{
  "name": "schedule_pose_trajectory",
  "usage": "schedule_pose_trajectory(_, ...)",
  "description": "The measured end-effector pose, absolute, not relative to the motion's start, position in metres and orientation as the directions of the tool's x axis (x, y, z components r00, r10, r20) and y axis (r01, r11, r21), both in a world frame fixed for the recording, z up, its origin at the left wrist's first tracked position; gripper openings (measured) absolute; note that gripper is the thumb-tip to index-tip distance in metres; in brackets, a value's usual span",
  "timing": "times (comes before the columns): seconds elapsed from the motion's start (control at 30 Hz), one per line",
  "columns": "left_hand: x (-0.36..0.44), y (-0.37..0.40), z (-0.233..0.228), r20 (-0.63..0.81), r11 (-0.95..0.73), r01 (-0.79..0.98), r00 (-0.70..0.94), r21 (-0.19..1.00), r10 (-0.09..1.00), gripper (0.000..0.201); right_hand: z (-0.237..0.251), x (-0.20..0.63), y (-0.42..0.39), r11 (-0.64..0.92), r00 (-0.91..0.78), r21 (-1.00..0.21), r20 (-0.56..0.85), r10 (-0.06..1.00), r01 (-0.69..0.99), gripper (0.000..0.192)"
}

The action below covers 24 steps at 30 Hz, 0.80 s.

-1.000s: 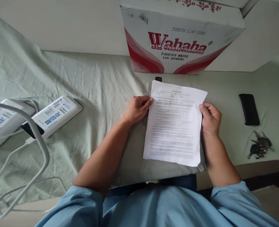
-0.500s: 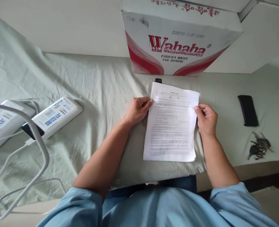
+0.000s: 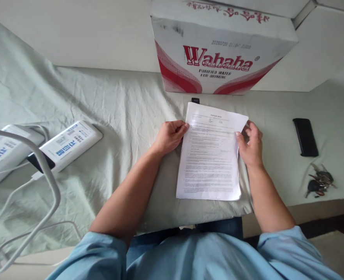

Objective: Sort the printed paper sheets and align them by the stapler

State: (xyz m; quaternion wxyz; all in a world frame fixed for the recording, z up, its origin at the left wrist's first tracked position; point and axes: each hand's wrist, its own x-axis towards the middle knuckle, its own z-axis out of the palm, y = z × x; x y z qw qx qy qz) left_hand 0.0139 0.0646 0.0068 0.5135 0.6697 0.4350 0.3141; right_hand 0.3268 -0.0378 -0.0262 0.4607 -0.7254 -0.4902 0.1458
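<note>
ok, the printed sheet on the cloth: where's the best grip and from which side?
Probably the two long side edges near the top, one hand from each side. The printed sheet lies flat on the green cloth, so its face gives nothing to pinch. The left hand already meets the left edge, and the right hand has the right edge curled up, thumb on top.

Both bare forearms stretched forward out of light-blue sleeves, elbows bent. Left hand (image 3: 169, 136) curled at the left edge of the white printed paper sheet (image 3: 210, 155), fingertips pinching it. Right hand (image 3: 249, 144) at the sheet's right edge, thumb on top, fingers tucked behind.
</note>
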Motion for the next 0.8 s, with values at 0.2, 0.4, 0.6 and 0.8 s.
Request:
schedule_pose_trajectory(0.2, 0.014, 0.065, 0.009, -0.035, -0.088, 0.255, 0.441, 0.963, 0.897, 0.046, -0.018, 0.322, -0.037, -0.041, 0.428, -0.964, 0.078, 0.9, 0.262, 0.078)
schedule_pose_trajectory(0.4, 0.007, 0.064, 0.014, -0.064, -0.06, 0.213, 0.534, 0.975, 0.843, 0.051, -0.001, 0.318, -0.041, -0.045, 0.452, -0.998, -0.024, 0.892, 0.035, 0.04)
schedule_pose_trajectory(0.6, 0.004, 0.064, 0.017, -0.079, 0.079, 0.024, 0.553, 0.997, 0.83, 0.056, 0.008, 0.315, -0.048, -0.15, 0.347, -0.988, -0.15, 0.926, -0.027, 0.038)
schedule_pose_trajectory(0.8, 0.006, 0.065, 0.014, -0.022, -0.074, 0.158, 0.535, 0.985, 0.845, 0.05, 0.006, 0.31, -0.052, -0.216, 0.179, -0.976, -0.206, 0.962, 0.04, 0.034)
